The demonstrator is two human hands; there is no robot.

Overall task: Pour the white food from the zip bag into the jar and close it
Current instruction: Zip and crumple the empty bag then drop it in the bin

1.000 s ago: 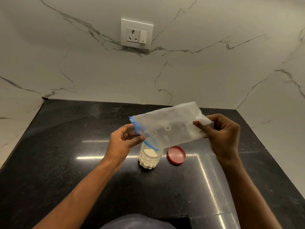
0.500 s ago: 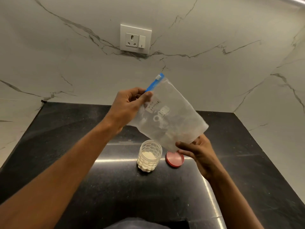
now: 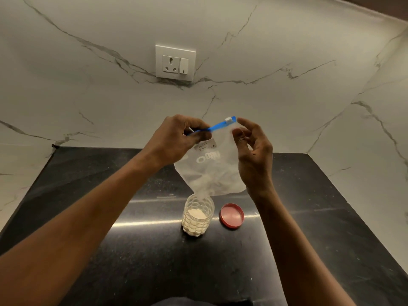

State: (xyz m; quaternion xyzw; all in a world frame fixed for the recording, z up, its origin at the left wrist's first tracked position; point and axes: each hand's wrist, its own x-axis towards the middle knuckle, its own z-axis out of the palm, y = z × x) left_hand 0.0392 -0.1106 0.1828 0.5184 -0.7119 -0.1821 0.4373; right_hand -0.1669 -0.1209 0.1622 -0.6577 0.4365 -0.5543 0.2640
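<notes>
A clear zip bag with a blue zip strip hangs upright above the counter, looking nearly empty. My left hand pinches the left end of the zip strip. My right hand touches the bag's top right corner by the white slider, fingers partly spread. Below the bag stands an open clear jar partly filled with white powder. Its red lid lies upside down on the counter just right of the jar.
The black stone counter meets marble walls at the back and right. A white wall socket sits on the back wall above my hands. The counter's left edge runs diagonally at the left.
The bag went from tilted over the jar to hanging upright with the zip on top. My right hand left the bag's bottom and rose to its top right corner.
</notes>
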